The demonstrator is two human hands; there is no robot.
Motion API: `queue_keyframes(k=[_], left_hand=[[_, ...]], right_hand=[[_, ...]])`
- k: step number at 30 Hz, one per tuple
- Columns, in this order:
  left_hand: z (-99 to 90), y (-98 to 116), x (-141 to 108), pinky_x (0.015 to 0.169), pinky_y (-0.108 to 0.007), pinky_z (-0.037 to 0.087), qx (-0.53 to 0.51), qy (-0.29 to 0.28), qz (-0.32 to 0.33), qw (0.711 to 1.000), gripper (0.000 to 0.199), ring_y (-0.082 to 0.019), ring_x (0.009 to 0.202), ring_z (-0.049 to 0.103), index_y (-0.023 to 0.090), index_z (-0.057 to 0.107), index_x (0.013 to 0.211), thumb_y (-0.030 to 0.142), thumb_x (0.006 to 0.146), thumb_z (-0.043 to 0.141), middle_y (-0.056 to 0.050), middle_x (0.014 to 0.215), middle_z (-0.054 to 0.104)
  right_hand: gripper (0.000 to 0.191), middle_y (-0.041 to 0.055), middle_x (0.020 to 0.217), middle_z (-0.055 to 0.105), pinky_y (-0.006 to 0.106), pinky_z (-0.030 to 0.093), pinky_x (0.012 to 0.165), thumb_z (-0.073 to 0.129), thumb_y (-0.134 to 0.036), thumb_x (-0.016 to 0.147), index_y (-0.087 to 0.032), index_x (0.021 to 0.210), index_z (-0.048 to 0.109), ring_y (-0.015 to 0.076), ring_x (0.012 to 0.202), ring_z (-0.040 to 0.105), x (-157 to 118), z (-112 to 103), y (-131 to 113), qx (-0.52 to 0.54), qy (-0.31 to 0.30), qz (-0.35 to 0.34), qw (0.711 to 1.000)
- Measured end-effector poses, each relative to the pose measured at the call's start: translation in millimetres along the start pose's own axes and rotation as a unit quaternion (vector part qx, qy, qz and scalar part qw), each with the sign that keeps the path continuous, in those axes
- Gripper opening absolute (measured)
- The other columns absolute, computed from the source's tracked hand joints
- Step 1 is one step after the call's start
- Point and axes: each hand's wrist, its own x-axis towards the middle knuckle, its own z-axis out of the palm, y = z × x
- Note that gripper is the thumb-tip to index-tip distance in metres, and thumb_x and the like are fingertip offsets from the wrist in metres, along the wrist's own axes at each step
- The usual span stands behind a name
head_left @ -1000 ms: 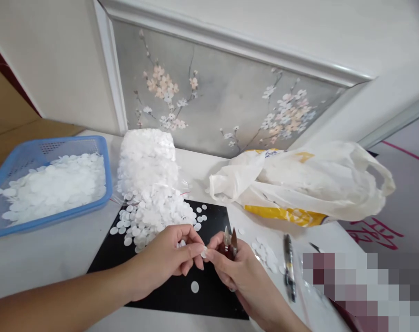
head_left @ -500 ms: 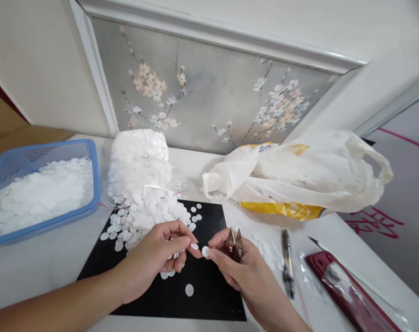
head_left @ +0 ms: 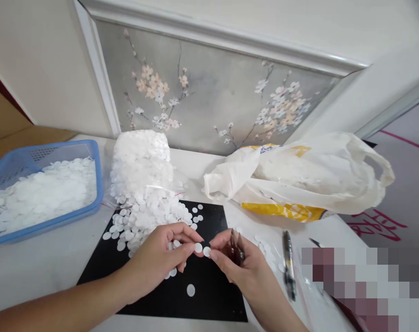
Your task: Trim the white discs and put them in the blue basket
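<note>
Over a black mat (head_left: 216, 295), my left hand (head_left: 175, 249) pinches a small white disc (head_left: 198, 248) between thumb and fingertip, with more discs tucked against its curled fingers. My right hand (head_left: 235, 258) pinches another white disc (head_left: 206, 251) right beside the first. Small metal snips (head_left: 237, 246) are also held in my right hand, blades pointing up. A heap of white discs (head_left: 150, 212) spills from a clear plastic bag (head_left: 142, 157) onto the mat. One loose disc (head_left: 190, 290) lies below my hands.
A blue basket (head_left: 99, 177) of white discs stands at left. At right are a white and yellow plastic bag (head_left: 309, 180), a pen (head_left: 289, 265), scattered discs and a blurred-out patch. Behind, a framed flower panel (head_left: 209, 92) stands upright.
The disc in my left hand has turned to show more of its flat face and is nearer the right hand's disc. The view has shifted slightly, and the lower right corner is now pixelated.
</note>
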Motion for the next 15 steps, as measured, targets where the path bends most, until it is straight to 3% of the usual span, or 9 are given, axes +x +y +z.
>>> queue_keyframes(k=[5,11,13,15], left_hand=[[0.4,0,0,0.053,-0.023,0.036,0.01,-0.002,-0.005,1.0,0.019,-0.008,0.052,0.048,0.019,0.068,0.092,0.03,0.081,0.056,-0.001,0.081,0.066],[5.7,-1,-1,0.049,-0.02,0.028,-0.065,-0.031,-0.032,0.997,0.022,-0.006,0.052,0.042,0.017,0.059,0.077,0.038,0.081,0.062,0.002,0.067,0.06],[5.2,0,-1,0.051,-0.019,0.029,-0.082,-0.012,-0.032,0.996,0.02,-0.006,0.053,0.043,0.017,0.055,0.075,0.034,0.079,0.065,0.002,0.07,0.061],[2.4,1,-1,0.051,-0.018,0.03,-0.105,0.019,-0.032,0.994,0.02,-0.005,0.053,0.043,0.018,0.052,0.074,0.032,0.081,0.064,0.003,0.069,0.061]], right_hand=[[0.024,-0.0019,0.068,0.053,0.023,0.033,0.048,0.068,-0.042,0.075,-0.02,0.081,0.061,0.0111,0.054,0.038,0,-1,1,-0.022,0.023,-0.032,0.999],[0.017,-0.004,0.061,0.054,0.023,0.035,0.052,0.068,-0.033,0.074,-0.02,0.072,0.056,0.0117,0.054,0.042,0,10,-6,-0.029,0.017,-0.053,0.998],[0.015,-0.0059,0.057,0.05,0.023,0.034,0.051,0.067,-0.028,0.075,-0.02,0.069,0.055,0.0111,0.053,0.041,0,12,-6,-0.062,0.018,-0.056,0.996],[0.013,-0.0059,0.057,0.05,0.022,0.033,0.052,0.067,-0.018,0.076,-0.02,0.066,0.057,0.0108,0.054,0.042,-1,13,-4,-0.113,-0.025,-0.054,0.992]])
